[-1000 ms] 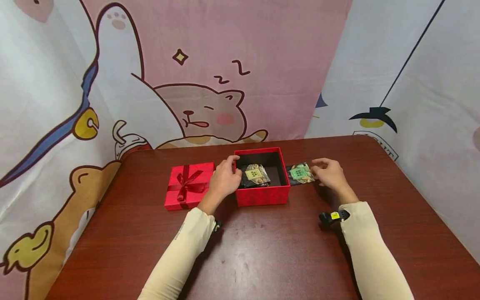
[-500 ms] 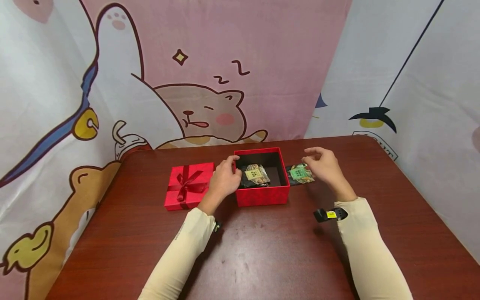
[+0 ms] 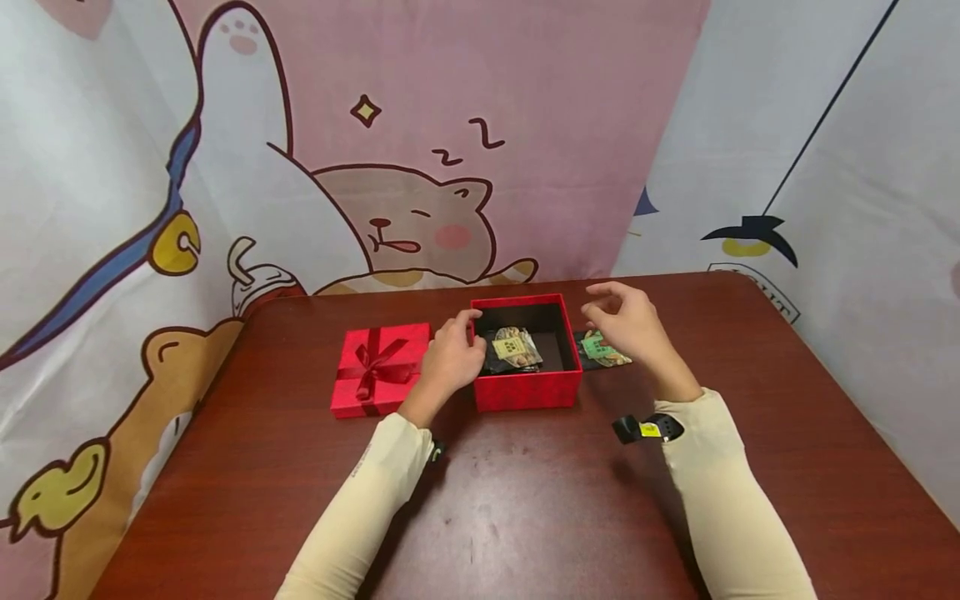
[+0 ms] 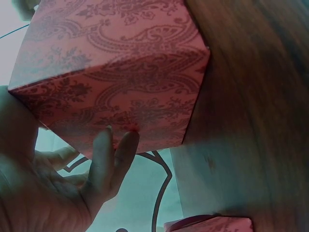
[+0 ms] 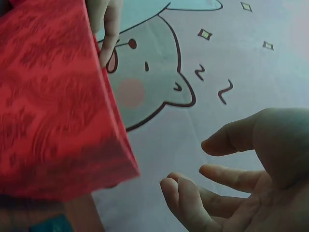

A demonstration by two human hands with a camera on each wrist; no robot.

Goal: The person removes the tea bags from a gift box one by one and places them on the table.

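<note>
Brown table (image 3: 495,517), left hand (image 3: 452,354) holding red box (image 3: 528,392), yellow-labelled packet (image 3: 516,347) inside

- In the head view, the light is even and rather bright; a pale glare lies on the table (image 3: 480,542).
- Soft shadows fall along the inner sides of the sleeves (image 3: 738,500).
- The left wrist view is hazy, and the left hand (image 4: 53,188) looks dim.
- The right wrist view has a bluish tint; the red box (image 5: 53,111) appears slightly blurred.
</note>
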